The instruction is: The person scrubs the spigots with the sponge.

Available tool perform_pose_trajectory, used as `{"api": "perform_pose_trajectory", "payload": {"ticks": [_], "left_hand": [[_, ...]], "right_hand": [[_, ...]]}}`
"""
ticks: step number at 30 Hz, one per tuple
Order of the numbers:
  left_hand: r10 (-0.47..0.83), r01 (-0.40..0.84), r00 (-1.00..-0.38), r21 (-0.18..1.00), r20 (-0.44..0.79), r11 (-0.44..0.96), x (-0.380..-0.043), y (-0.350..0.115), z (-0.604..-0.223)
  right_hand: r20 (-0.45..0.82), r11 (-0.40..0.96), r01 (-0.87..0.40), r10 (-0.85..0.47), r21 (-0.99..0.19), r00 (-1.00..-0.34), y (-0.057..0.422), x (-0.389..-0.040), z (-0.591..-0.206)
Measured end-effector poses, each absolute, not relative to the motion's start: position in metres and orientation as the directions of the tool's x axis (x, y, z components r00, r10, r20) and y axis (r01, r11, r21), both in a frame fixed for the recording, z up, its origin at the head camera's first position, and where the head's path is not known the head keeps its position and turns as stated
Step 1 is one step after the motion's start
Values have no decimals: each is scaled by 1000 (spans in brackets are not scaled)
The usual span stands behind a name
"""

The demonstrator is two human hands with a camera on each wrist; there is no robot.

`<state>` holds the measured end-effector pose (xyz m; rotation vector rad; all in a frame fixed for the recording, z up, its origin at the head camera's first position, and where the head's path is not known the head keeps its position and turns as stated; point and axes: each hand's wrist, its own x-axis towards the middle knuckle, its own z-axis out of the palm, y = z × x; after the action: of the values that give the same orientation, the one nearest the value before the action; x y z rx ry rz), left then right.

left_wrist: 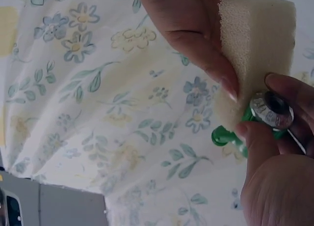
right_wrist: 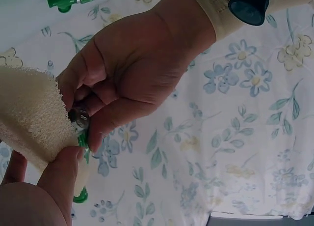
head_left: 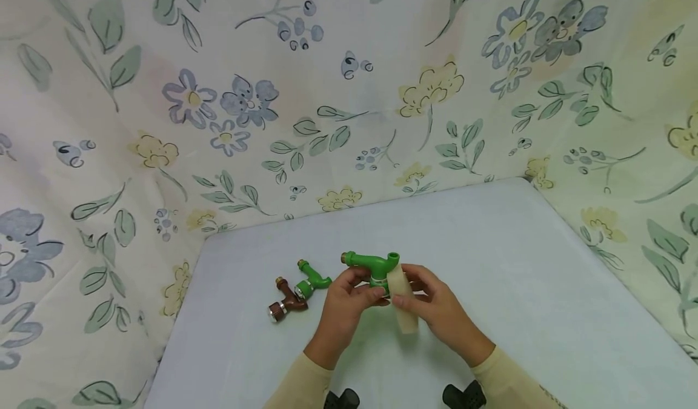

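Note:
A green tap (head_left: pixel 376 265) with a brass-coloured threaded end is held up over the table in my left hand (head_left: pixel 348 297), whose thumb and fingers pinch its lower body. The left wrist view shows the tap's silver cap (left_wrist: pixel 273 111) between those fingers. My right hand (head_left: pixel 436 297) grips a cream sponge (head_left: pixel 403 300) between thumb and fingers. The sponge's porous face (right_wrist: pixel 37 115) lies against the side of the green tap, covering part of it in the right wrist view. Both hands are close together above the table.
Left of my hands, a second green tap (head_left: pixel 312 280) and a brown tap (head_left: pixel 289 300) lie side by side on the white table (head_left: pixel 262 366). A flower-printed cloth (head_left: pixel 327 142) hangs behind and beside the table. Dark wrist cameras sit by both sleeves.

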<state>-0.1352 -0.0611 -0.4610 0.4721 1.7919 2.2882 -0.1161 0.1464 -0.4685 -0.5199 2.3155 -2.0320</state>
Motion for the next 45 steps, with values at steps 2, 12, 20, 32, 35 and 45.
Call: {"api": "perform_pose_trajectory", "payload": {"ticks": [2, 12, 20, 32, 35, 45], "left_hand": [[361, 49, -923, 969, 136, -240, -135, -62, -461], [297, 46, -949, 980, 103, -194, -138, -61, -462], [266, 75, -956, 982, 120, -173, -142, -63, -465], [272, 50, -955, 971, 115, -235, -137, -61, -461], [319, 44, -940, 968, 125, -248, -135, -61, -461], [363, 81, -917, 967, 167, -241, -135, -63, -462]], "right_hand": [[184, 102, -215, -252, -971, -950, 148, -117, -469], [147, 93, -173, -239, -980, -960, 144, -112, -470], [266, 71, -296, -279, -952, -923, 138, -107, -467], [241, 98, -277, -275, -956, -931, 139, -111, -470], [215, 105, -250, -270, -963, -939, 143, -115, -474], [109, 66, -128, -239, -990, -965, 145, -116, -474]]}}
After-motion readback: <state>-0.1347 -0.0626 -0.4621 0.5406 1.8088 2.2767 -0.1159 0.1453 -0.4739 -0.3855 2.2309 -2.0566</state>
